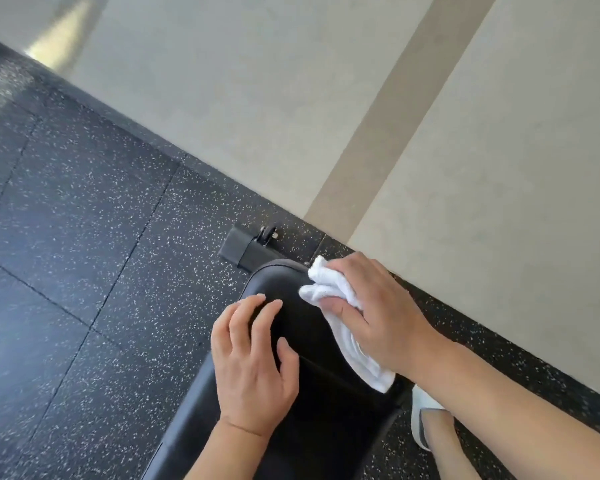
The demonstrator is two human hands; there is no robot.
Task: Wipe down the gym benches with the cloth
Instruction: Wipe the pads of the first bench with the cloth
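Observation:
A black padded gym bench (305,327) runs from the bottom centre up toward the wall. My right hand (378,313) is shut on a bunched white cloth (329,289) and presses it on the far right part of the pad; a tail of cloth trails back under the wrist. My left hand (253,362) rests flat on the pad's left edge, fingers spread, holding nothing.
The bench's black metal foot (246,249) with a bolt stands just beyond the pad near the beige wall (465,168). Speckled black rubber floor tiles (84,271) lie to the left. My shoe (423,414) is on the floor right of the bench.

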